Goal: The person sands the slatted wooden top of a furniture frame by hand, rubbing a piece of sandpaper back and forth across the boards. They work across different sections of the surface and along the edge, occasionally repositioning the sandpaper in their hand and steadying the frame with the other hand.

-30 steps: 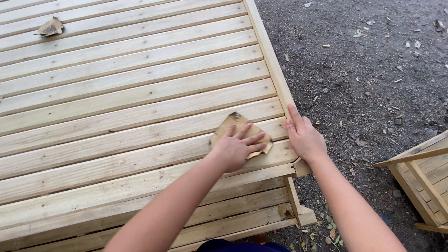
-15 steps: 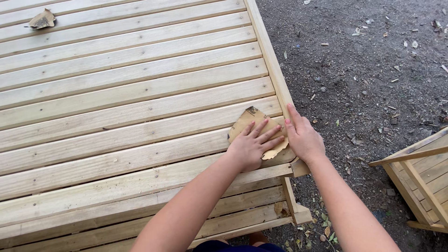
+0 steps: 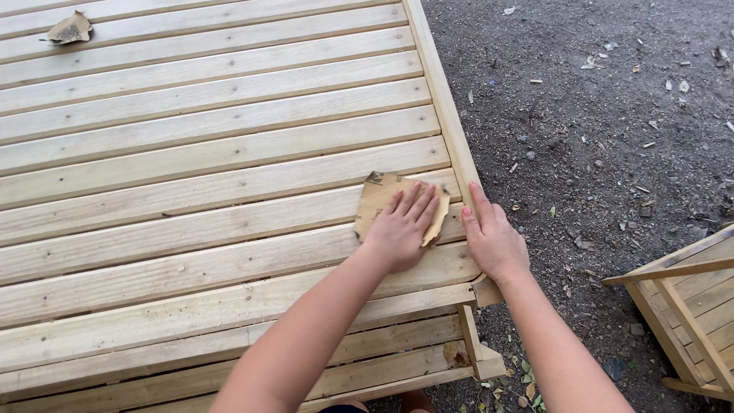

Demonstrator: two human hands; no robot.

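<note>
Both hands rest near the right edge of a pale slatted wooden platform (image 3: 206, 160). Spread flat with fingers fanned, the left hand (image 3: 401, 229) presses down on a torn tan sheet of sandpaper (image 3: 380, 197) that lies across two slats. Just beside it, the right hand (image 3: 491, 241) lies open, palm down on the platform's side rail, holding nothing. A second scrap of sandpaper (image 3: 70, 29) sits at the far left corner. Dark gravel ground (image 3: 596, 115) lies to the right, where another wooden frame (image 3: 688, 298) stands.
</note>
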